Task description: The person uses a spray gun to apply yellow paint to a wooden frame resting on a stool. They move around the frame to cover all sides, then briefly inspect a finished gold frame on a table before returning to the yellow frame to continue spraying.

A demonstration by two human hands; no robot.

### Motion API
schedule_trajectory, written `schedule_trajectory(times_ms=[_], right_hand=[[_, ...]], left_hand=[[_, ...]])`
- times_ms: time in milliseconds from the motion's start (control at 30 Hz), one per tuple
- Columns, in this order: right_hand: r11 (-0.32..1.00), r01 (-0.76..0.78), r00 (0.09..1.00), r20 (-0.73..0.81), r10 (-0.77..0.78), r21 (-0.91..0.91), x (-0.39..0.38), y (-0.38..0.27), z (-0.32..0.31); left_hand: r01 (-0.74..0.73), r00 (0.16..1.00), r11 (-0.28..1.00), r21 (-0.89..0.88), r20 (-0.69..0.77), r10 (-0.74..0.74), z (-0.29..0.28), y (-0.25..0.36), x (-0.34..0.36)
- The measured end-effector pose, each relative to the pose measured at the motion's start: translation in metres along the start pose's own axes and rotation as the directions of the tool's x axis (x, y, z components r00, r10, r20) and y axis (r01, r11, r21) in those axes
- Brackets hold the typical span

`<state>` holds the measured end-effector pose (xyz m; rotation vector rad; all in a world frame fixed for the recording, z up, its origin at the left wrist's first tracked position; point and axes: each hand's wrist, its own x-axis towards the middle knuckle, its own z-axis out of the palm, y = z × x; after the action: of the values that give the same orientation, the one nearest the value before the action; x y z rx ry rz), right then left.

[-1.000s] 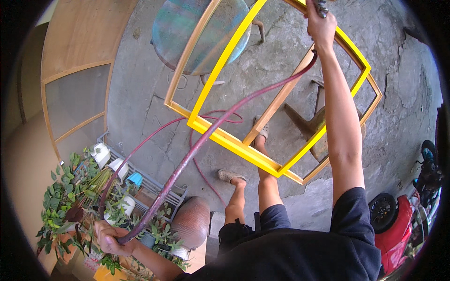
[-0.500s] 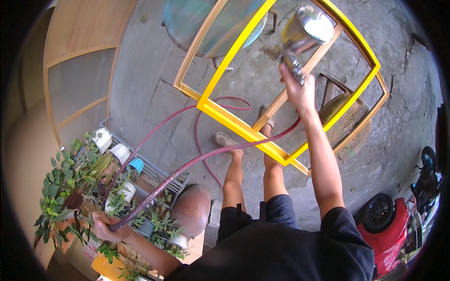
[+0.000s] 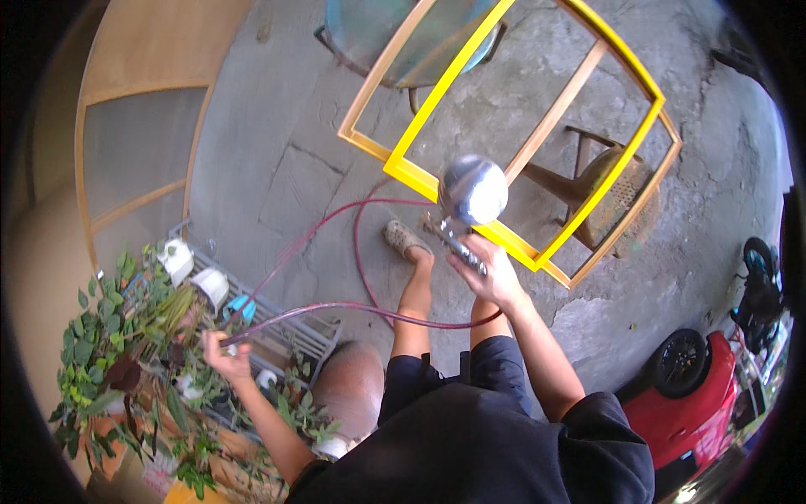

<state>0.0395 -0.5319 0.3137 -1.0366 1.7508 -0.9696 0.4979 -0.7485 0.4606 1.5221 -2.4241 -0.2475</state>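
Note:
My right hand (image 3: 494, 273) is closed round the handle of a spray gun (image 3: 460, 249) with a shiny metal cup on top. The gun is over the near edge of a wooden frame (image 3: 445, 101), whose inner upper edges are bright yellow and whose outer sides are bare wood. A crossbar of the frame also looks unpainted. At the lower left, my left hand (image 3: 227, 357) grips a dark red hose (image 3: 361, 306). From there the hose sags across in front of my legs toward my right hand, and another length loops over the floor.
Below the frame stand a round blue-green stool (image 3: 369, 42) and a rusty perforated seat (image 3: 621, 202). Potted plants (image 3: 109, 336) crowd a metal rack (image 3: 285, 323) on the left, beside a large brown pot (image 3: 348, 386). A red vehicle (image 3: 688, 412) stands at right. The concrete floor is cracked.
My right hand has drawn the spray gun nearer to me and leftward, from over the frame's middle to its near edge. My left hand has risen slightly with the hose, which now hangs lower.

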Motion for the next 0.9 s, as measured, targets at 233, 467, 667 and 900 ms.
schedule_trajectory(times_ms=[233,467,667,900], right_hand=[[0.973,-0.202,0.925,-0.306,0.227,0.111,-0.074,-0.106,-0.008],[0.926,-0.199,0.861,-0.394,0.322,0.322,-0.113,-0.174,-0.010],[0.856,-0.043,0.847,-0.435,0.304,0.515,-0.106,-0.191,-0.019],[0.914,-0.036,0.673,-0.666,0.320,0.403,-0.103,-0.223,-0.006]], left_hand=[[0.171,0.979,0.922,0.348,0.044,-0.198,0.048,-0.126,-0.091],[0.945,0.325,0.304,-0.118,0.394,-0.860,0.119,-0.190,-0.062],[0.565,0.819,0.688,-0.455,0.209,-0.535,0.095,-0.128,0.057],[0.063,0.998,0.560,-0.826,0.062,-0.020,0.035,-0.090,0.231]])
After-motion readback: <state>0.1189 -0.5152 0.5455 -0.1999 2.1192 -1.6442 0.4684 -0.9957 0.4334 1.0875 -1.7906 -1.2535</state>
